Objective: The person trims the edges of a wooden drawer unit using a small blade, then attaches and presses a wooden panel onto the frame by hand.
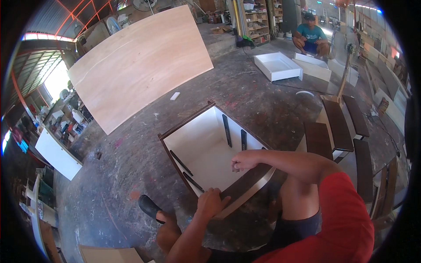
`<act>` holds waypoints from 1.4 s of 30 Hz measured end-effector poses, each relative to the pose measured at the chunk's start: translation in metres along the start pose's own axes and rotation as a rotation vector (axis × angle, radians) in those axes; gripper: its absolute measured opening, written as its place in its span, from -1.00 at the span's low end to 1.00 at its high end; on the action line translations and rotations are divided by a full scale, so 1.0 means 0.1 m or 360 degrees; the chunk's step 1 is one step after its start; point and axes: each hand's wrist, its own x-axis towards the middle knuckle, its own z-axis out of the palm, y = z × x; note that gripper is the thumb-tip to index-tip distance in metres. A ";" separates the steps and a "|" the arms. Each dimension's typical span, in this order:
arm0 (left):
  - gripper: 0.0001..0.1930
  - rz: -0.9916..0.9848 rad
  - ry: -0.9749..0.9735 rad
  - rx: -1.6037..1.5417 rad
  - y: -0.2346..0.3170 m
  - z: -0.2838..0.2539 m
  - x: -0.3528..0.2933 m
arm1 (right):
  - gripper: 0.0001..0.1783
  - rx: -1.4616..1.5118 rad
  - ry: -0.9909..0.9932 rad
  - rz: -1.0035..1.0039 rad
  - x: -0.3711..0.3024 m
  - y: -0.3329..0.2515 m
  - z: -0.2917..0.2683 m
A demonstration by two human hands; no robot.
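In front of me on the floor lies a cabinet carcass with white inner faces and dark brown edges, its open side up. Black drawer slides run along its inner walls, two on the left and two on the right. My left hand is curled over the near left corner, its thumb along the dark brown front panel. Over the opening, beside that panel, hangs my right hand with its fingers bent together and pointing down. Whatever those fingers hold, if anything, is hidden.
Several brown-fronted drawers stand at my right. A white drawer lies farther off, near a crouching person. At the far left leans a large plywood sheet; a small white block lies near it.
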 end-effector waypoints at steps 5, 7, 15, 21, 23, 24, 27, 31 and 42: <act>-0.52 0.0042 0.0013 -0.0176 -0.01 -0.05 0.05 | -0.65 -0.0037 0.0013 0.0036 0.02 -0.02 0.00; -0.54 0.0048 0.0018 -0.0212 0.00 -0.05 0.05 | -0.65 -0.0040 0.0013 0.0031 0.05 0.00 0.00; -0.60 0.0035 0.0060 -0.0234 0.05 -0.06 0.05 | -0.66 -0.0051 0.0014 -0.0009 0.03 0.02 0.02; -0.59 0.0028 0.0047 -0.0281 0.08 -0.03 0.09 | -0.67 -0.0057 0.0054 0.0007 -0.04 0.13 0.02; -0.60 0.0122 0.0152 -0.0228 0.04 0.04 0.14 | -0.68 -0.0256 0.0035 -0.0012 0.00 0.17 -0.02; -0.60 0.0184 0.0269 -0.0185 0.03 0.10 0.15 | -0.68 -0.0462 -0.0017 -0.0048 0.03 0.18 -0.03; -0.61 0.0131 0.0251 -0.0199 -0.08 0.08 0.07 | -0.70 -0.0378 0.0112 -0.0195 0.20 0.09 0.04; -0.61 0.0146 0.0273 -0.0189 0.04 -0.01 0.07 | -0.68 -0.0304 0.0242 -0.0147 0.15 0.01 -0.02; -0.60 0.0129 0.0202 -0.0306 0.14 -0.08 -0.01 | -0.64 -0.0161 0.0228 -0.0011 0.03 0.09 -0.05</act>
